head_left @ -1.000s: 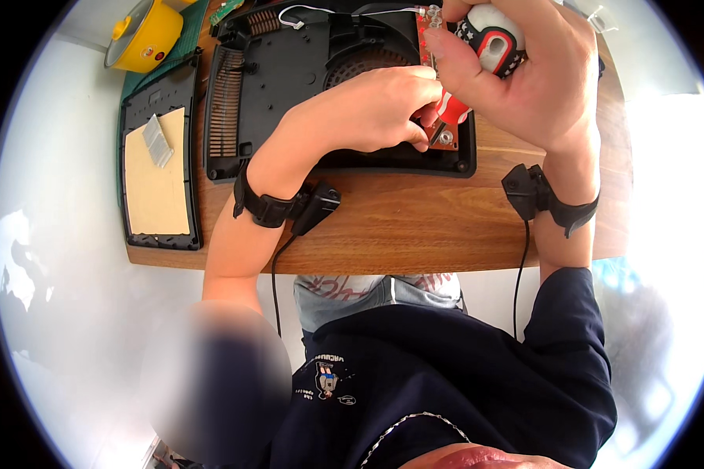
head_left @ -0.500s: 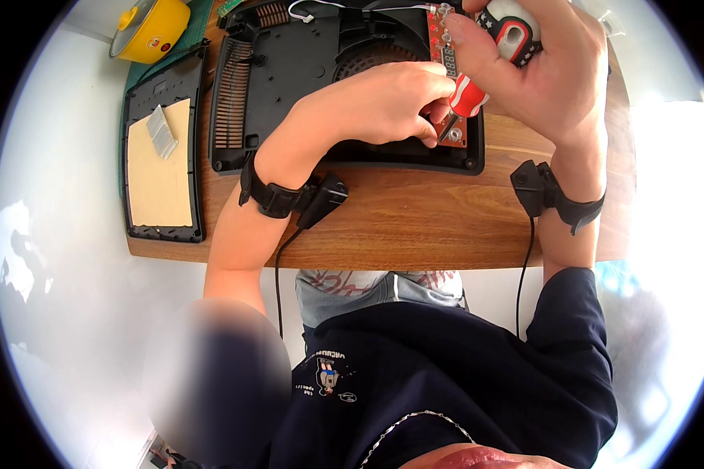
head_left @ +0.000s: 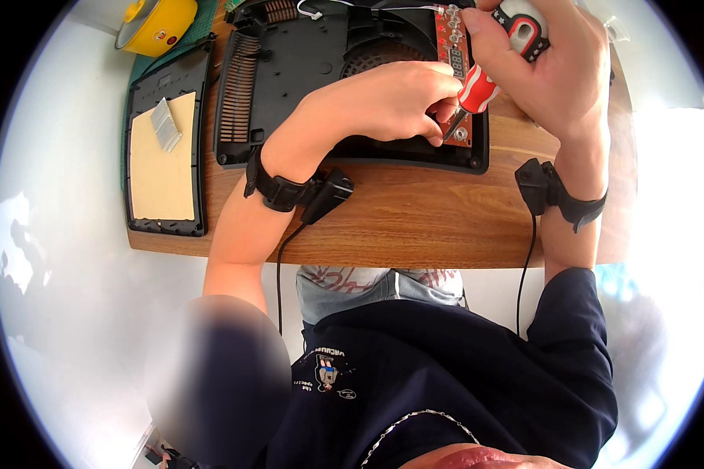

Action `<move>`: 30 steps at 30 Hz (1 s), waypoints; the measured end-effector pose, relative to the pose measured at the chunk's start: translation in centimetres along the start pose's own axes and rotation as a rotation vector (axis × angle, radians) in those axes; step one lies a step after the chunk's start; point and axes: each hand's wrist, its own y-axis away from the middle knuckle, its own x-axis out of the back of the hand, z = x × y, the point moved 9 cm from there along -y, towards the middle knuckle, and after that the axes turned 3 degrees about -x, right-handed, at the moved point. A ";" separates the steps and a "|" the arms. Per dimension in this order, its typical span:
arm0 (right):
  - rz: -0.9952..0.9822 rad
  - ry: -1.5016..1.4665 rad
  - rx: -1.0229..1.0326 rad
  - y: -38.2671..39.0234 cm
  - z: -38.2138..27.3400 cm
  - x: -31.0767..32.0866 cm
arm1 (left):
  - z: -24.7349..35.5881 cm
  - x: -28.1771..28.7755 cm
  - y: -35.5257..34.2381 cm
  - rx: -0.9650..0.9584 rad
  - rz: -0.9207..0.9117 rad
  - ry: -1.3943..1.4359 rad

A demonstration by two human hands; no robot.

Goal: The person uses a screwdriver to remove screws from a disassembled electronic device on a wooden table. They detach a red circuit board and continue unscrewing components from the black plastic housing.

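We see the right grip (head_left: 554,76) clasping the screwdriver (head_left: 479,88), tip at the near end of the board (head_left: 445,48), right of the housing's middle (head_left: 289,90), but cannot discern whether the left grip (head_left: 399,102) pinches anything.

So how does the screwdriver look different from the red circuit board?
The screwdriver slants, gripped in the right hand; the circuit board lies along the right side of the black housing. The screwdriver has a bulky handle and a narrow shank; the circuit board is a long strip carrying a small display. Both show red.
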 end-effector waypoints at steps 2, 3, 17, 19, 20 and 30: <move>-0.009 0.013 0.064 -0.1 -1.0 0.2 | 0.0 0.0 0.0 -0.004 -0.015 0.005; -0.015 -0.002 0.089 -0.4 -2.6 0.6 | -0.1 -0.1 -0.1 -0.015 -0.013 -0.017; -0.277 -0.708 0.263 0.8 -3.2 -1.8 | -0.9 -0.1 0.5 -0.020 0.122 0.040; -0.188 -0.690 0.266 0.4 -3.6 -1.7 | -0.5 0.4 0.8 -0.078 0.143 0.015; -0.167 -0.605 0.281 0.2 -4.1 -1.4 | -0.4 0.6 1.1 -0.102 0.125 0.050; -0.347 -0.199 0.081 0.0 -3.5 0.3 | -0.8 -0.2 0.5 0.019 -0.009 0.071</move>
